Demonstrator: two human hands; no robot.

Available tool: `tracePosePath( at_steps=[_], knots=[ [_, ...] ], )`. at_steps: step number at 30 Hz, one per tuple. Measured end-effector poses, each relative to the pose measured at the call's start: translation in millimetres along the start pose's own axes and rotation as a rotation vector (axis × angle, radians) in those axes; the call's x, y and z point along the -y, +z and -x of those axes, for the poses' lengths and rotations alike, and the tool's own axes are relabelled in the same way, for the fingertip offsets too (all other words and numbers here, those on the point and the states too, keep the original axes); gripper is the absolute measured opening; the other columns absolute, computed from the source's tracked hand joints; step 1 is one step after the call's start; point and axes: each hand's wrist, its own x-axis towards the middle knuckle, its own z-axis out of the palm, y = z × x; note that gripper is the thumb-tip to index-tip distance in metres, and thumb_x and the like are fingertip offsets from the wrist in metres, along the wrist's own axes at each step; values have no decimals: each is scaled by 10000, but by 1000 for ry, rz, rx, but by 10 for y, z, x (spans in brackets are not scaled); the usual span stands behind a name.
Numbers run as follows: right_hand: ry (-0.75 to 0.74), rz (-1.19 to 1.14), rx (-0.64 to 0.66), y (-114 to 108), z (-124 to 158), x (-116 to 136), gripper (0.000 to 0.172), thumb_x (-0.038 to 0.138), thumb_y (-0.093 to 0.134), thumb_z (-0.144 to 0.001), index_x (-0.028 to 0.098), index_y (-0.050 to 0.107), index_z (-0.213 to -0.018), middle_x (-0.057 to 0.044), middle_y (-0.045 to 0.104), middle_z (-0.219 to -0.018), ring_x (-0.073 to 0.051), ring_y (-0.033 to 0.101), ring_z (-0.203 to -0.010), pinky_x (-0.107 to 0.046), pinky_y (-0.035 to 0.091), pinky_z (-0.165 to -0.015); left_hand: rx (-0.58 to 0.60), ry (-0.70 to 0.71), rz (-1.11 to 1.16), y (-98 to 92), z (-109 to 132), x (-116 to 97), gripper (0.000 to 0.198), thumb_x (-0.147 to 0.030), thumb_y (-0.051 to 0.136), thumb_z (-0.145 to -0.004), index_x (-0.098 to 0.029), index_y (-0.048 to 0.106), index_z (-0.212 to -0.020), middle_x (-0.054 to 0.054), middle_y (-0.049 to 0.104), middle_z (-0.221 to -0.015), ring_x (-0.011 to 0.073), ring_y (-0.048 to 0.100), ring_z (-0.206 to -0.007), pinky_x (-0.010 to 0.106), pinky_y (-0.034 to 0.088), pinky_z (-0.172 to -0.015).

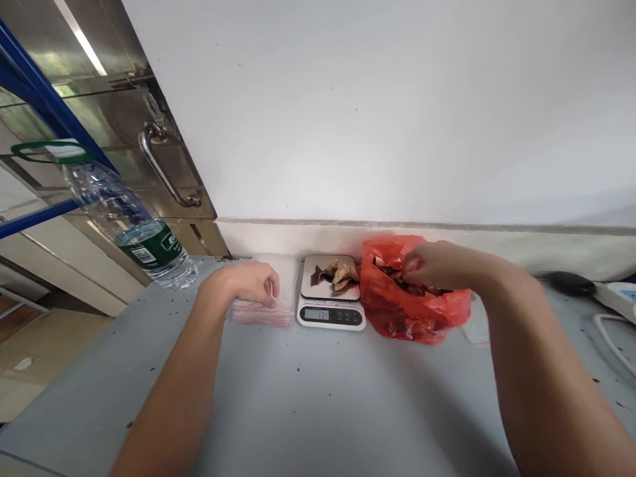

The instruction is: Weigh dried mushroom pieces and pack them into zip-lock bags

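A small digital scale [331, 314] stands at the back of the grey table [318, 397], with a few brown dried pieces [339, 273] on its steel pan. To its right lies an open red plastic bag [412, 311] holding more brown pieces. My right hand [431, 264] reaches into the bag's mouth with its fingers pinched together among the pieces. My left hand [247, 283] rests left of the scale with curled fingers on a stack of clear zip bags [265, 311] with red strips.
A clear water bottle [132, 228] with a green label stands at the table's back left. Behind it is a steel door with a handle [161, 169]. A white power strip [613, 295] and cable lie at the far right. A white wall runs behind.
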Motion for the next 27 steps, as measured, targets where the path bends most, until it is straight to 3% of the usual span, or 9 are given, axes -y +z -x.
tracePosePath(
  at_steps=[3,6,8,11,14,17,21,27],
  knots=[
    [-20,-101,-133,3,-50,-56,101,204,649,-754,293,674,-795,-20,650,-693,-241,609,-672,-325,395,-566,10,23,-3,10,-27,16,257,-277,621,-654,-232,697,-896,33,798,-990,258,719,-927,286,494,-661],
    [-42,-192,-341,-24,-34,-62,360,244,655,-781,288,729,-1131,-60,771,-974,-267,689,-838,-317,474,-614,34,17,-14,11,-55,27,304,-261,606,-616,-230,705,-902,39,795,-991,260,717,-910,285,488,-646],
    [-17,-227,-433,-51,12,-33,347,244,648,-800,246,734,-1136,-88,779,-1059,-258,697,-859,-307,487,-610,42,-1,-10,9,-66,29,321,-253,600,-602,-227,702,-905,50,791,-1029,263,718,-925,284,490,-649],
    [-65,-278,-491,-74,101,73,167,236,623,-846,210,739,-964,-97,782,-998,-228,691,-793,-292,480,-579,45,-9,-4,9,-72,32,327,-232,585,-588,-226,699,-894,63,786,-1055,270,719,-943,287,492,-656],
    [-265,-305,-433,-20,140,242,131,204,626,-872,218,734,-944,-62,779,-942,-201,699,-785,-278,506,-638,41,-5,-11,16,-77,44,337,-218,575,-574,-227,710,-883,67,791,-1019,280,719,-922,299,498,-658],
    [-432,-232,-304,115,89,419,265,100,634,-847,240,748,-1042,-45,788,-1016,-204,714,-874,-268,512,-700,37,2,1,23,-77,54,326,-225,583,-585,-234,712,-884,59,800,-1015,276,721,-932,302,520,-699],
    [-482,-145,-128,286,-26,564,357,16,668,-780,259,777,-1019,-36,797,-986,-211,724,-850,-250,476,-641,22,-4,5,14,-49,53,343,-206,580,-588,-237,724,-898,50,804,-996,279,727,-941,300,512,-695],
    [-476,-196,-69,350,-103,561,391,-37,592,-808,247,746,-1029,-25,788,-977,-170,715,-780,-226,464,-630,-40,26,16,6,-28,22,333,-233,607,-712,-237,732,-1020,53,788,-1069,272,721,-926,305,493,-675]
  ],
)
